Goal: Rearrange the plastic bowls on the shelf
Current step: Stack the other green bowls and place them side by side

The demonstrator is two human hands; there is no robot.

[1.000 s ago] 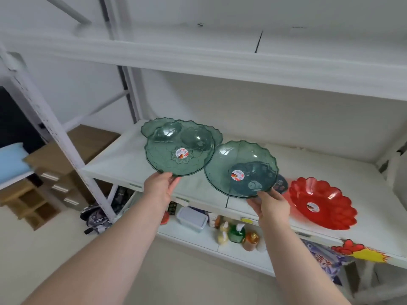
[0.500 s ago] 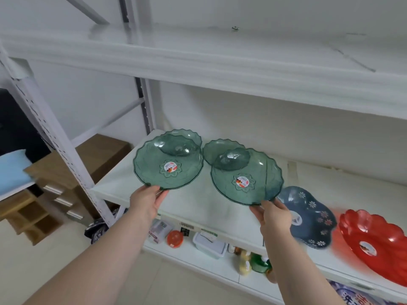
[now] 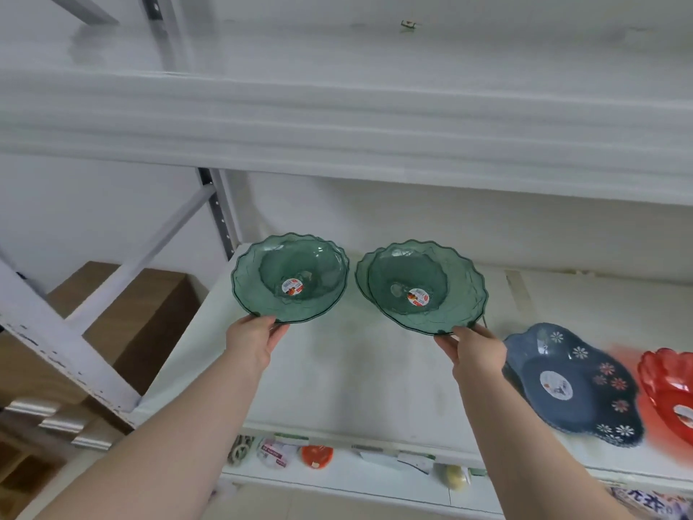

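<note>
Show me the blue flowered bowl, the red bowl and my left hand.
blue bowl (image 3: 573, 388), head view, its inner floor.
red bowl (image 3: 671, 388), head view, its near wall.
left hand (image 3: 253, 341), head view, its back.

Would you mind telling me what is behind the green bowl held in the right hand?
Through the translucent green bowl in the right hand, a second green bowl's rim peeks out at its left edge. How that one sits on the white shelf is covered.

The two held bowls (image 3: 290, 277) (image 3: 425, 287) are translucent green with scalloped rims, each carrying a red-and-white round sticker. At 4 o'clock lies a dark blue bowl (image 3: 573, 384) dotted with white and red flowers. Beside it sits a translucent red bowl (image 3: 667, 388). The shelf (image 3: 356, 380) is white.
</note>
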